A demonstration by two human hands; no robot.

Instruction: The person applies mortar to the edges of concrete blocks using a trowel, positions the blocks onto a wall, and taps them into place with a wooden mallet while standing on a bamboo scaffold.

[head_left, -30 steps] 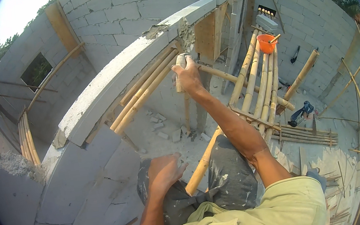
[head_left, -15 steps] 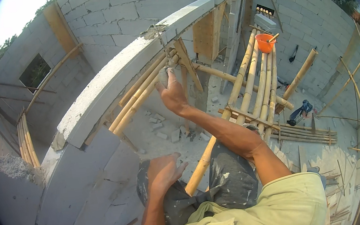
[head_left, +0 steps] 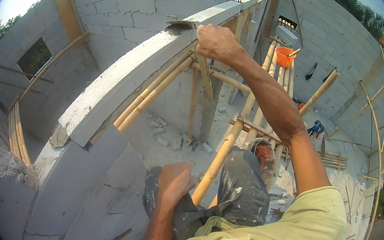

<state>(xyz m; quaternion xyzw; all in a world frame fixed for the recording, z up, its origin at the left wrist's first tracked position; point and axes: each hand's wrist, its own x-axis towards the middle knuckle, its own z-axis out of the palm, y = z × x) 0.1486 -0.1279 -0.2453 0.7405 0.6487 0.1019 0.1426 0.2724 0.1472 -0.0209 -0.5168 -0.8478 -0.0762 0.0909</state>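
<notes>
My right hand is closed on a trowel, whose dark, mortar-smeared blade lies at the top of the pale block beam. The fingertips and most of the handle are hidden behind the hand. Low in the view, my left hand rests by my left knee in grey, paint-spattered trousers, its fingers loosely bent and apart, holding nothing. Just beneath the beam are horizontal bamboo poles and an upright timber piece.
Below me a bamboo platform carries an orange bucket. A container with reddish contents sits beside my right knee. Broken blocks litter the floor. Block walls surround the space, with bamboo scaffolding at the right.
My right hand has risen and moved rightward, bringing the trowel up to the beam's top. The view has shifted, and the container by my right knee now shows more. My left hand stays low.
</notes>
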